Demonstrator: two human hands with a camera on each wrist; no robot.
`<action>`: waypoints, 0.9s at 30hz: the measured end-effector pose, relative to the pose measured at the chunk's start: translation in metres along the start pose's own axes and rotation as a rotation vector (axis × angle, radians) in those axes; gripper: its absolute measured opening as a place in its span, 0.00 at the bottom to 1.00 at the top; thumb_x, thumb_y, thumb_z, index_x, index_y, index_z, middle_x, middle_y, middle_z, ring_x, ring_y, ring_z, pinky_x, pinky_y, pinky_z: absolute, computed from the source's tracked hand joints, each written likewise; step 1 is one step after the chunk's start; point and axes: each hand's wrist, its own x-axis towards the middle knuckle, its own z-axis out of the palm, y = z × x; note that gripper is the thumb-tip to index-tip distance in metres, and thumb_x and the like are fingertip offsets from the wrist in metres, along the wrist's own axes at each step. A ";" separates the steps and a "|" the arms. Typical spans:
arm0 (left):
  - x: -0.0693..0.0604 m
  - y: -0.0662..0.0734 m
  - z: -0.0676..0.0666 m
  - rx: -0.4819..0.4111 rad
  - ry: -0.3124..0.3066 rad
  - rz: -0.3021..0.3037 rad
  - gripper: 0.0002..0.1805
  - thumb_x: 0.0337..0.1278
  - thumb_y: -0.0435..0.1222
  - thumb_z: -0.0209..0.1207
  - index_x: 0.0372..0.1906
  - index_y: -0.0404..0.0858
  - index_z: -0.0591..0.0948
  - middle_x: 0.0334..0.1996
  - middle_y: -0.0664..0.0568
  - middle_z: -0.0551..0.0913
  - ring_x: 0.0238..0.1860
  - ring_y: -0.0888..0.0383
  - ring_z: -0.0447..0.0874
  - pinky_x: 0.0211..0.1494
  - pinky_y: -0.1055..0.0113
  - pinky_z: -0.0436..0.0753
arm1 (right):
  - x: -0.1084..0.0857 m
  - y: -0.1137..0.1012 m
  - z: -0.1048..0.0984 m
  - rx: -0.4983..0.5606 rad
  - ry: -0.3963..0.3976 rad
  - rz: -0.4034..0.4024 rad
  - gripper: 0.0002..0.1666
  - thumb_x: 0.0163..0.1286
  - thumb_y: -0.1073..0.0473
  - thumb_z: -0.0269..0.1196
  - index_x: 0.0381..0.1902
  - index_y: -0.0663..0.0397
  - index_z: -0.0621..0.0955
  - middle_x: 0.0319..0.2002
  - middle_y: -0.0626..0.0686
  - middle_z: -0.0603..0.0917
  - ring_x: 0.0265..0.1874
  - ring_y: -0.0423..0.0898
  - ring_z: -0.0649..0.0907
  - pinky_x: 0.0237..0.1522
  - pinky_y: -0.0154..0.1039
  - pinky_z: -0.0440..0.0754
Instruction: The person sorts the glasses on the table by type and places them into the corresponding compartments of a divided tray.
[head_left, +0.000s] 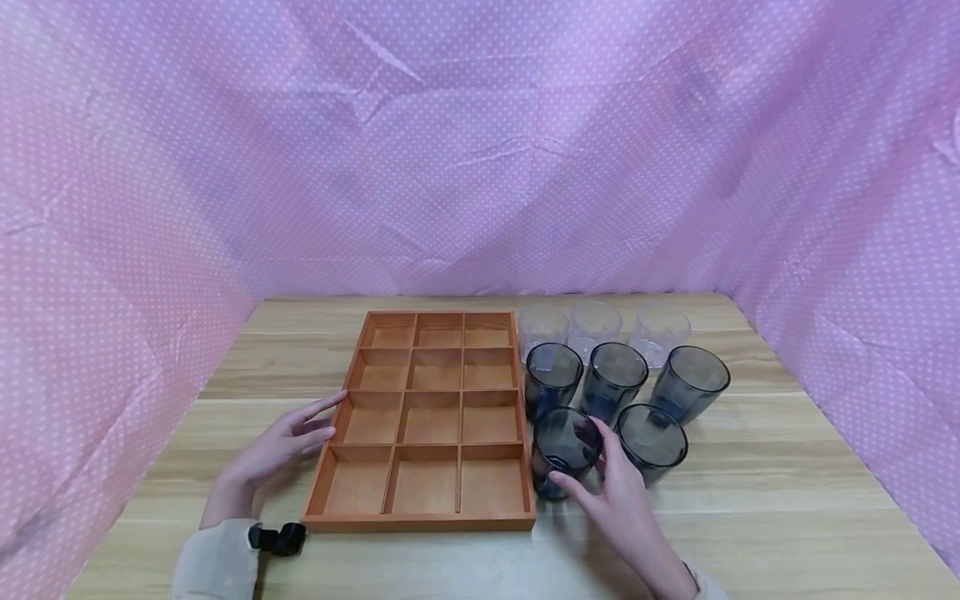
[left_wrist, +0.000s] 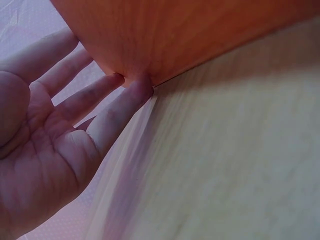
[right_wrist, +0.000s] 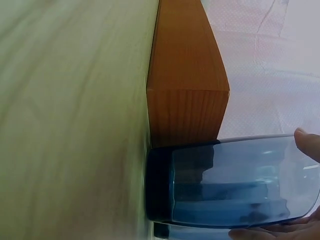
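Note:
A wooden divided box [head_left: 420, 523] with several bare compartments lies on the table. My left hand [head_left: 281, 442] touches its left side with extended fingertips; in the left wrist view these fingers [left_wrist: 117, 117] rest against the box's wooden wall [left_wrist: 150, 35]. On the box's right, my right hand [head_left: 618, 492] holds a smoky dark drinking glass [head_left: 551, 475] between thumb and fingers near the rim. In the right wrist view that glass [right_wrist: 225, 185] has its base on the tabletop, right beside the box's corner [right_wrist: 187, 110].
Other dark glasses stand close by, including one [head_left: 652, 442] right of my right hand and one [head_left: 553, 383] behind the held glass. Three clear glasses [head_left: 660, 333] form a row at the back. Pink dotted cloth [head_left: 480, 167] surrounds the wooden table [head_left: 787, 483].

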 end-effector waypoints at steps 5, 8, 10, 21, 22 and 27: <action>0.001 -0.001 0.000 -0.023 -0.006 0.001 0.32 0.72 0.40 0.50 0.76 0.42 0.56 0.77 0.36 0.47 0.73 0.32 0.47 0.65 0.42 0.69 | -0.001 0.000 0.000 0.009 0.026 -0.006 0.46 0.52 0.55 0.76 0.64 0.62 0.66 0.60 0.65 0.77 0.55 0.60 0.80 0.53 0.52 0.80; 0.000 0.000 0.000 -0.027 -0.008 -0.001 0.32 0.72 0.40 0.50 0.76 0.42 0.56 0.77 0.35 0.47 0.73 0.32 0.47 0.65 0.43 0.69 | -0.002 -0.002 -0.001 0.016 0.024 -0.005 0.46 0.50 0.54 0.77 0.64 0.59 0.67 0.61 0.62 0.78 0.56 0.60 0.80 0.53 0.53 0.79; 0.000 0.000 0.000 -0.019 -0.011 0.004 0.32 0.73 0.39 0.49 0.76 0.40 0.55 0.76 0.34 0.46 0.72 0.31 0.47 0.65 0.42 0.70 | -0.002 -0.004 -0.002 0.022 0.029 -0.010 0.46 0.50 0.54 0.77 0.64 0.59 0.68 0.61 0.62 0.78 0.56 0.60 0.81 0.53 0.53 0.79; -0.002 0.003 0.002 -0.020 -0.006 -0.004 0.33 0.73 0.40 0.49 0.76 0.41 0.54 0.77 0.35 0.45 0.73 0.32 0.48 0.66 0.45 0.70 | 0.001 -0.016 -0.012 0.040 0.077 -0.078 0.46 0.47 0.58 0.78 0.62 0.60 0.70 0.58 0.63 0.80 0.49 0.62 0.84 0.48 0.53 0.81; -0.002 0.003 0.002 -0.021 -0.007 -0.009 0.33 0.72 0.41 0.49 0.76 0.41 0.54 0.77 0.36 0.45 0.73 0.33 0.48 0.66 0.46 0.70 | 0.001 -0.017 -0.013 0.042 0.081 -0.082 0.46 0.46 0.57 0.78 0.62 0.60 0.70 0.57 0.62 0.81 0.49 0.62 0.84 0.48 0.52 0.82; -0.002 0.003 0.004 -0.029 0.000 -0.017 0.34 0.71 0.41 0.51 0.76 0.42 0.54 0.77 0.36 0.46 0.71 0.34 0.54 0.65 0.47 0.72 | 0.004 -0.022 -0.016 0.071 0.081 -0.078 0.45 0.46 0.57 0.79 0.61 0.57 0.72 0.56 0.58 0.82 0.52 0.59 0.83 0.50 0.51 0.81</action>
